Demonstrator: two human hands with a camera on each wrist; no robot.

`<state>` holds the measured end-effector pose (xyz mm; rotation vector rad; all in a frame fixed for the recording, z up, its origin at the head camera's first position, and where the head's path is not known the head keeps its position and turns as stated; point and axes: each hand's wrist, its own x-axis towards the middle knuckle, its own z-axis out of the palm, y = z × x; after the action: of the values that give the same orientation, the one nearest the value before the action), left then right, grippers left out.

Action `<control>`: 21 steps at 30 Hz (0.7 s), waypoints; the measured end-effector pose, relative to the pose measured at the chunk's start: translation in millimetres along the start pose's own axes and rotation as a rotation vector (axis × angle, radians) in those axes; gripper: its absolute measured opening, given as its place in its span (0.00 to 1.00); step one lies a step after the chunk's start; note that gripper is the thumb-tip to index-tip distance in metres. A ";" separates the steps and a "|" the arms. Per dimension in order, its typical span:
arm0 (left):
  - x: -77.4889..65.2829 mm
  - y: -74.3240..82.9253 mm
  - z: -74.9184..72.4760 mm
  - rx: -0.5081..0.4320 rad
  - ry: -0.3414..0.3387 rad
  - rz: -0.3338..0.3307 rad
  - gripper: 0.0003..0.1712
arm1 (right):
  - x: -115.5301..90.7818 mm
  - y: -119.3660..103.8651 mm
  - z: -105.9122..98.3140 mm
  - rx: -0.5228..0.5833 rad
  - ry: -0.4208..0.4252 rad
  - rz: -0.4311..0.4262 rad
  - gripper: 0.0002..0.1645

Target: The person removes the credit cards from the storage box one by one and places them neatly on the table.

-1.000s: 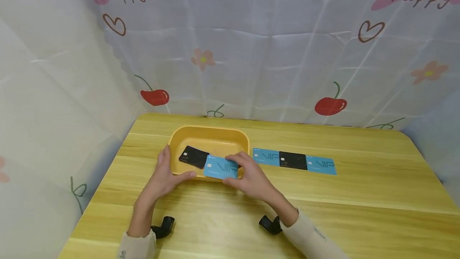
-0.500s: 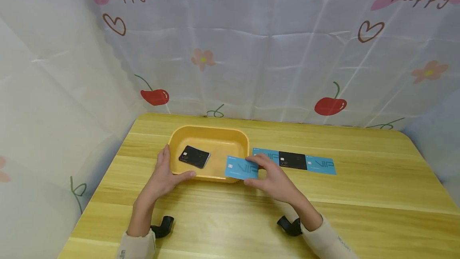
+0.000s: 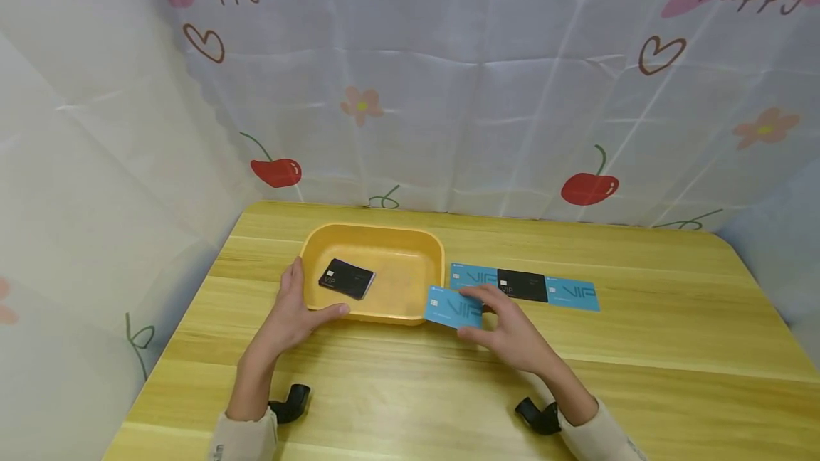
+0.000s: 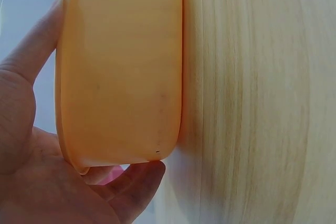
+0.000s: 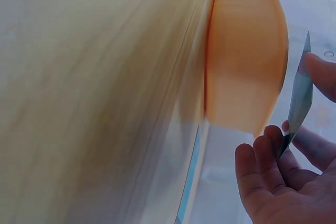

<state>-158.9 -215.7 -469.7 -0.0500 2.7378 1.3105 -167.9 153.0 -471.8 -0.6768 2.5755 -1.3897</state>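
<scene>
A yellow plastic bin (image 3: 403,272) sits on the table, and my left hand (image 3: 291,322) grips its near left corner, thumb on the front rim and fingers along the side. In the left wrist view, fingertips touch the end wall of the bin (image 4: 121,72). My right hand (image 3: 515,336) pinches a blue VIP card (image 3: 443,304) by its right part, just off the bin's front right corner. Seen from the right wrist, this card (image 5: 300,98) is edge-on and raised above the table. A small stack of black VIP cards (image 3: 346,279) lies inside the bin at the left.
Right of the bin, three cards lie in a row: a blue card (image 3: 470,274), a black card (image 3: 528,287) and another blue card (image 3: 572,294). Black wrist-worn pieces (image 3: 295,404) show by both cuffs. A printed curtain (image 3: 448,91) hangs behind the wooden table (image 3: 397,390).
My right hand has carried the blue card rightward from over the bin, past the front right corner, uncovering the black stack. My left hand has stayed on the bin.
</scene>
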 end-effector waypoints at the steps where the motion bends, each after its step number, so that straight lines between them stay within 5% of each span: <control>1: 0.1 -0.1 0.3 -0.001 0.000 -0.001 0.77 | -0.7 1.4 -0.9 0.001 -0.001 0.004 0.33; 11: 0.4 0.4 1.9 -0.009 -0.005 -0.003 0.77 | -7.4 13.4 -12.5 0.014 -0.031 0.040 0.32; 21: 0.1 0.5 -0.1 0.009 -0.002 -0.009 0.77 | -8.3 22.1 -17.5 -0.095 -0.078 0.058 0.33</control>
<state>-159.0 -215.4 -469.3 -0.0602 2.7386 1.2948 -173.2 180.4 -480.7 -0.6510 2.5919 -1.2061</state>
